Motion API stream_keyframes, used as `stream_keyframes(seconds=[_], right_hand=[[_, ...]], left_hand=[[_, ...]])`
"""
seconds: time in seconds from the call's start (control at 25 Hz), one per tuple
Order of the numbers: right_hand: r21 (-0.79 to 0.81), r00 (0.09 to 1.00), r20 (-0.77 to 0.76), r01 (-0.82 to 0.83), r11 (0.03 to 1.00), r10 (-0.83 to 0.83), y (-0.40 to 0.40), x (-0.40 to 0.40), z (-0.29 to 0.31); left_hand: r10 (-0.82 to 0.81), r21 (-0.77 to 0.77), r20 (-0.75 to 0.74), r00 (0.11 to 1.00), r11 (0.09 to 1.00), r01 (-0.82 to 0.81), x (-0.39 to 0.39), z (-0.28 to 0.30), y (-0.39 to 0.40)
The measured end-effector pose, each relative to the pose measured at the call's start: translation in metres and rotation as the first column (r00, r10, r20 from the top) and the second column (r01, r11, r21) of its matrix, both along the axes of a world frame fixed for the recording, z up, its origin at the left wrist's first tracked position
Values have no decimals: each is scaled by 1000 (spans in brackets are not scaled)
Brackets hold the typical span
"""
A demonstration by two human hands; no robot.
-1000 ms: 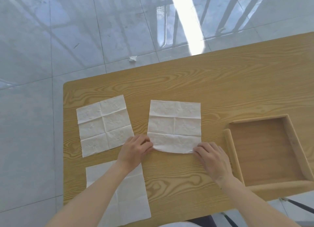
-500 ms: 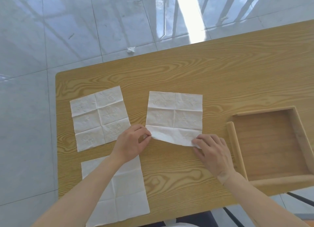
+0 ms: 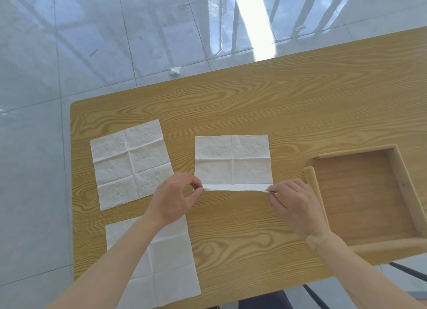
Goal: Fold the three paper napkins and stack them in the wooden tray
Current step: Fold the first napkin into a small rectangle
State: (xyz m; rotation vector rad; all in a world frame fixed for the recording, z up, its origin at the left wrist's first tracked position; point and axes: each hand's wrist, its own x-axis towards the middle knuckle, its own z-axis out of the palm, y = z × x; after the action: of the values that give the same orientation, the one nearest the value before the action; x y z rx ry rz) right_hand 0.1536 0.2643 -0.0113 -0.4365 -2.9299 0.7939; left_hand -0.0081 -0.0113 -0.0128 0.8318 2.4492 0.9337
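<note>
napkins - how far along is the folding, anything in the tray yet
Nothing is finished: the wooden tray holds no napkin. In hand is the middle napkin; the left hand and right hand each pinch a near corner, with the near edge lifted and turned over. Left to do: finish this fold, fold the far-left napkin and the near napkin, both lying flat, then stack all three.

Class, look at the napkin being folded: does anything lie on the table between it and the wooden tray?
Only the right hand, pinching the middle napkin's near right corner. Otherwise bare table reaches the wooden tray, whose raised rim must be cleared.
</note>
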Motion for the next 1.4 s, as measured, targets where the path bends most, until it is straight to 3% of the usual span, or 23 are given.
stream_keyframes(seconds=[0.32, 0.68, 1.0, 1.4], right_hand=[[-150, 997, 21, 79, 986, -77, 11, -48, 10], [-139, 976, 188, 135, 981, -108, 22, -78, -8], [-57, 979, 182, 106, 993, -94, 20, -83, -13], [-51, 972, 186, 152, 987, -140, 21, -81, -19]], left_hand=[[199, 30, 119, 973, 978, -204, -25, -7, 19], [270, -11, 167, 948, 962, -272, -46, -16, 39], [139, -102, -176, 975, 982, -159, -44, -19, 42], [92, -199, -298, 950, 967, -156, -41, -28, 36]])
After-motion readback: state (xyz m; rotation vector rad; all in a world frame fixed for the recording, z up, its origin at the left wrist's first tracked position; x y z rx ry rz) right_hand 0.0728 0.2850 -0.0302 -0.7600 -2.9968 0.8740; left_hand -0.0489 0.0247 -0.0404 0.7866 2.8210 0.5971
